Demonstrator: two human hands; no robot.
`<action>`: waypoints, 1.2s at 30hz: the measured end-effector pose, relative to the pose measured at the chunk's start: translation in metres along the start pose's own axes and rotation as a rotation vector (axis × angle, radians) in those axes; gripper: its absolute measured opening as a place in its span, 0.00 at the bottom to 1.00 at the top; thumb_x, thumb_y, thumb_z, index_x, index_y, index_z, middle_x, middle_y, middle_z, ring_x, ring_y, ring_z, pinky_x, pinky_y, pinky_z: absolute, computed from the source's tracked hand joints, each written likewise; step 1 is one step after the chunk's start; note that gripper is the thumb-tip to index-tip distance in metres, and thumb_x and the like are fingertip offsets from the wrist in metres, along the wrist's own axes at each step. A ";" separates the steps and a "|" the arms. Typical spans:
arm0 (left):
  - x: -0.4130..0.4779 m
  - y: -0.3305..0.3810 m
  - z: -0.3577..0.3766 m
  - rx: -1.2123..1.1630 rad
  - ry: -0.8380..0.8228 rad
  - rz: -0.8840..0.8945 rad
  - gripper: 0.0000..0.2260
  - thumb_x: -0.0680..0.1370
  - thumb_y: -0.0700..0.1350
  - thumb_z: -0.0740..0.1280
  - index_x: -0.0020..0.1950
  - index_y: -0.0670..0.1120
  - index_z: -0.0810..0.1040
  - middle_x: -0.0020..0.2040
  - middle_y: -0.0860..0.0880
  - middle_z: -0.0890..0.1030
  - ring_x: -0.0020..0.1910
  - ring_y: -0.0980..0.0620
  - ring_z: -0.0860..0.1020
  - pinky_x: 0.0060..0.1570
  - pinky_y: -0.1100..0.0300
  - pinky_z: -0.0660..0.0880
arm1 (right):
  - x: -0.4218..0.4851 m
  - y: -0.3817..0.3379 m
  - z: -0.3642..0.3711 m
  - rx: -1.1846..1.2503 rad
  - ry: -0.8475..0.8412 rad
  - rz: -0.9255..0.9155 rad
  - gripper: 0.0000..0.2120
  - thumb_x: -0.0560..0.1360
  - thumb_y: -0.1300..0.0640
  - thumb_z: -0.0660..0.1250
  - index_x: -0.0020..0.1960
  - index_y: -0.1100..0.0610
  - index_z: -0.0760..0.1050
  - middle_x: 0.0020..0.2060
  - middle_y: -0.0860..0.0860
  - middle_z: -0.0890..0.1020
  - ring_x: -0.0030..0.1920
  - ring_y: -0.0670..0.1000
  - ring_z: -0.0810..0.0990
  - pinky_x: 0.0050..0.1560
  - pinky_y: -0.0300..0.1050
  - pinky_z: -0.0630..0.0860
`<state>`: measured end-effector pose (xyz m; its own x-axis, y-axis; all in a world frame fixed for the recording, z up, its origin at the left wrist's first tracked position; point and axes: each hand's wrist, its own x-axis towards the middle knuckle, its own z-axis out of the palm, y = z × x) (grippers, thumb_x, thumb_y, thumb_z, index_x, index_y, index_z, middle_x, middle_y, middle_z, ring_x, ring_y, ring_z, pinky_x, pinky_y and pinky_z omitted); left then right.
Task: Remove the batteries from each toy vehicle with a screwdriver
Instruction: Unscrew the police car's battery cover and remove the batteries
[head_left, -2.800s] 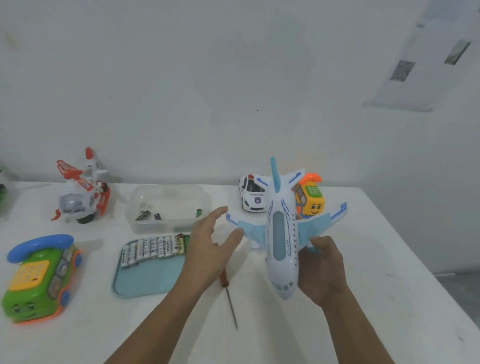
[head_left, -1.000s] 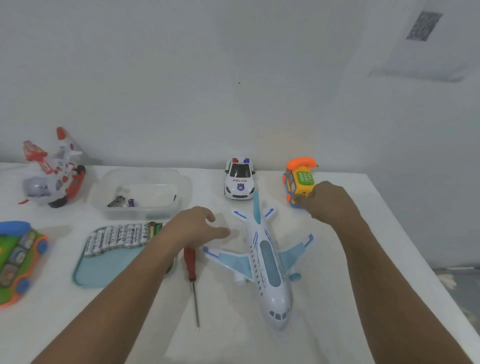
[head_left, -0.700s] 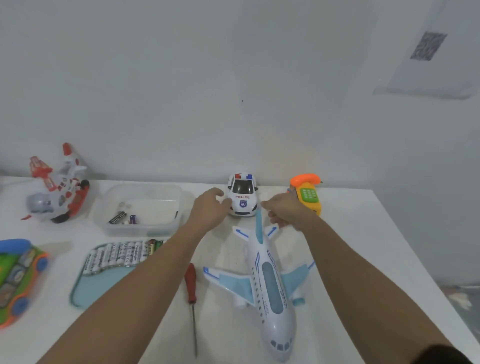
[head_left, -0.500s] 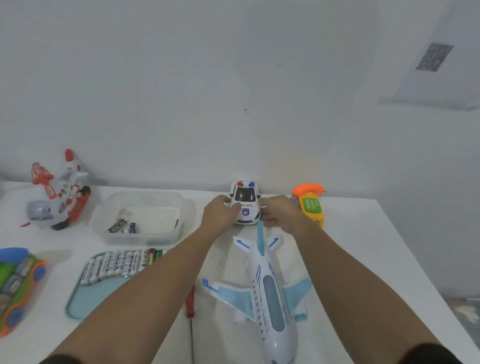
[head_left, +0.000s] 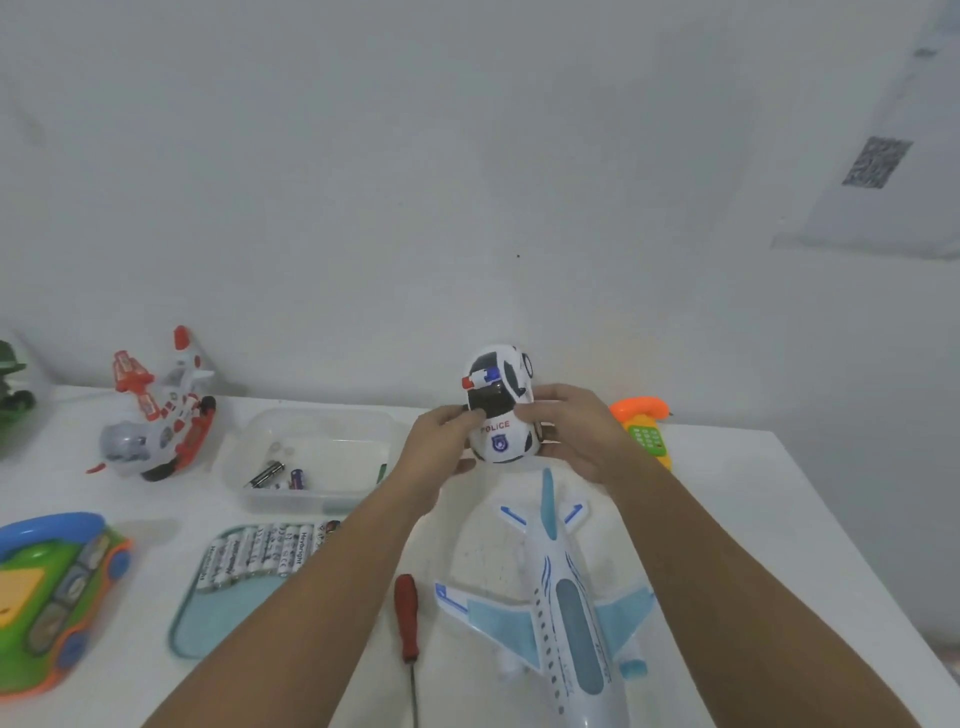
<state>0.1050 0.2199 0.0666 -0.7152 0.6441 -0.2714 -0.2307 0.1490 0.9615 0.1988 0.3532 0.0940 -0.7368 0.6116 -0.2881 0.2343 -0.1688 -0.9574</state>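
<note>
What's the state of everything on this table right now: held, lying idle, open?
police car: lifted, nose tilted down
left hand: grips the car
right hand: grips the car
screwdriver: lying on table, untouched
airplane: upright on table
clear tub: open, loose batteries inside
tray: holds a battery row

Single head-worn view, looking forward and down across a white table (head_left: 727, 519), wall close behind

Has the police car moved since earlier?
Yes: the police car rose off the table beside the orange phone toy, gripped by left hand and right hand.
</note>
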 end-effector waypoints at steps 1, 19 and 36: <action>-0.006 0.006 -0.002 -0.071 -0.002 -0.013 0.12 0.80 0.48 0.66 0.61 0.45 0.75 0.51 0.46 0.82 0.48 0.49 0.81 0.44 0.57 0.76 | -0.007 -0.004 0.005 -0.025 0.003 -0.044 0.13 0.73 0.67 0.70 0.57 0.61 0.76 0.48 0.59 0.84 0.46 0.57 0.83 0.46 0.52 0.81; -0.087 -0.015 -0.106 -0.372 -0.046 0.053 0.12 0.83 0.48 0.61 0.66 0.53 0.67 0.50 0.45 0.81 0.39 0.48 0.83 0.40 0.52 0.80 | -0.090 0.037 0.121 -0.155 -0.157 -0.326 0.13 0.82 0.63 0.58 0.58 0.55 0.79 0.50 0.53 0.84 0.49 0.50 0.82 0.53 0.49 0.79; -0.119 -0.032 -0.166 -0.429 -0.141 0.112 0.15 0.85 0.43 0.57 0.69 0.56 0.65 0.57 0.40 0.83 0.43 0.45 0.83 0.44 0.52 0.82 | -0.124 0.042 0.171 -0.233 0.115 -0.380 0.12 0.70 0.61 0.75 0.48 0.46 0.82 0.47 0.41 0.84 0.50 0.47 0.80 0.50 0.40 0.75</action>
<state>0.0886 0.0139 0.0613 -0.6618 0.7384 -0.1298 -0.4302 -0.2322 0.8724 0.1913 0.1386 0.0865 -0.7262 0.6802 0.0994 0.1070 0.2546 -0.9611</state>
